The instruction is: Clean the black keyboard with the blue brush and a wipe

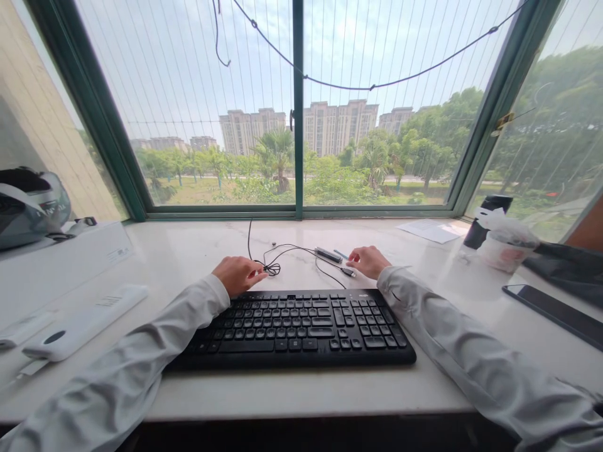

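Observation:
A black keyboard lies keys up on the white marbled counter, below both hands. Just past its far left edge is my left hand, thumb and fingers pinched at a small coil of thin black cable. Beyond the far right corner, my right hand is closed, its fingertips at the end of a thin bluish rod. Beside the rod lies a dark pen-like tool. The cable's USB plug rests between that tool and the keyboard.
On the left are a white box, a white device and a helmet. To the right lie a phone, a plastic-wrapped cup, a dark cylinder and paper. A green-framed window borders the counter's back.

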